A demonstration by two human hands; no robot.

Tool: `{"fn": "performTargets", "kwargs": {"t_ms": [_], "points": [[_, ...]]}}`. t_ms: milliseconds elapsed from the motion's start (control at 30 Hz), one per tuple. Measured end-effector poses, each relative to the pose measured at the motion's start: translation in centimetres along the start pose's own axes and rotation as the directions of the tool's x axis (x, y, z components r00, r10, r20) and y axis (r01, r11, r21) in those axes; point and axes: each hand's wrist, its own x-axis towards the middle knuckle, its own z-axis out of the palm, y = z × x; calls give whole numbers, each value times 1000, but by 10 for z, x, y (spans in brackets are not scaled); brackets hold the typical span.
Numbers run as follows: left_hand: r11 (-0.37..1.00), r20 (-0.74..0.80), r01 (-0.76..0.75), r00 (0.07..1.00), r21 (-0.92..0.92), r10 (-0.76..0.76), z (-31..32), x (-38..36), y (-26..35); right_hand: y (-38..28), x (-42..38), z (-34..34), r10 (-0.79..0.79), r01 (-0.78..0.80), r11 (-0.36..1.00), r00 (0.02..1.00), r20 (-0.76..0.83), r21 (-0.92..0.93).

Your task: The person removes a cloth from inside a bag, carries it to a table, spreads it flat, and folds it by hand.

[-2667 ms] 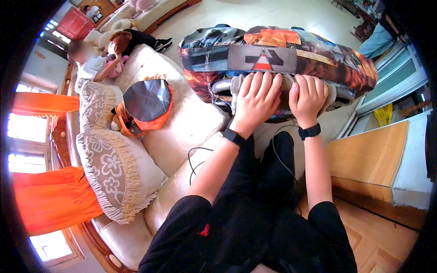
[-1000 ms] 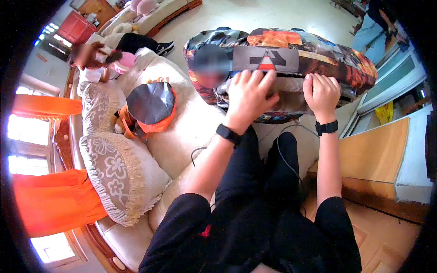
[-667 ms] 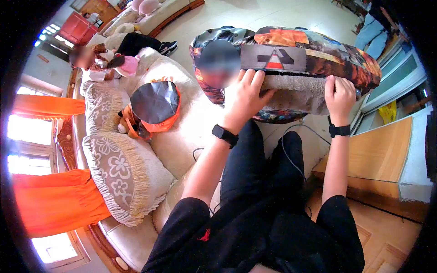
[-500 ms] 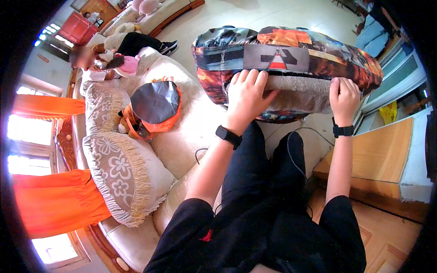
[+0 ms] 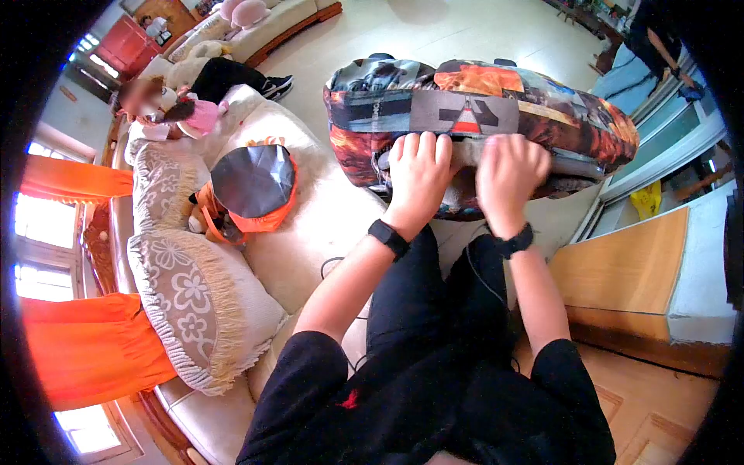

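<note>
A bulky object in a printed fabric cover (image 5: 542,116), orange, black and grey, stands in front of my legs. Along its near side the cover gapes, showing greyish material inside. My left hand (image 5: 418,174) is closed over the cover's edge, fingers curled at the middle of the opening. Close beside it, my right hand (image 5: 510,178) is also closed at that edge, slightly blurred, and its fingertips are hidden. Both wrists wear black bands. What lies inside the cover cannot be made out fully.
On the cream sofa (image 5: 310,178) to the left lie an orange bag with a black top (image 5: 256,182) and a fringed cushion (image 5: 198,302). A person (image 5: 225,81) with plush toys is farther back. Another person (image 5: 659,46) stands at far right. A wooden ledge (image 5: 620,271) juts in at right.
My right hand has moved left along the cover's edge, from the far right to beside my left hand. The opening looks narrower. Another person's arm now shows at upper right.
</note>
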Motion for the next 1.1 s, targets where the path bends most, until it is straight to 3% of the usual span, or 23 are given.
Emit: {"fn": "performTargets", "kwargs": {"t_ms": [33,233,300,500,633,867,1100], "points": [[1000,-5,6,1000,15,-6,0,-1,0,-15,-1,8,-21,28,995,998,-66,100],[992,-87,-101,990,78,108,6,-4,-6,-31,-7,17,7,-6,990,1000,-5,144],[999,-111,-47,993,7,47,4,-5,-3,-21,-10,20,-123,147,967,985,-124,207],[999,-84,-37,996,-33,34,3,-9,-3,-9,-13,17,-243,259,951,963,-113,166],[995,-113,-44,993,-87,34,-1,-11,-2,-5,-16,18,-243,256,949,966,-87,182],[999,-142,39,989,-25,-42,5,-15,13,0,-17,16,-261,277,939,960,-103,202],[988,-55,156,986,6,-155,1,-16,32,10,-18,11,-299,305,906,952,-67,293]]}}
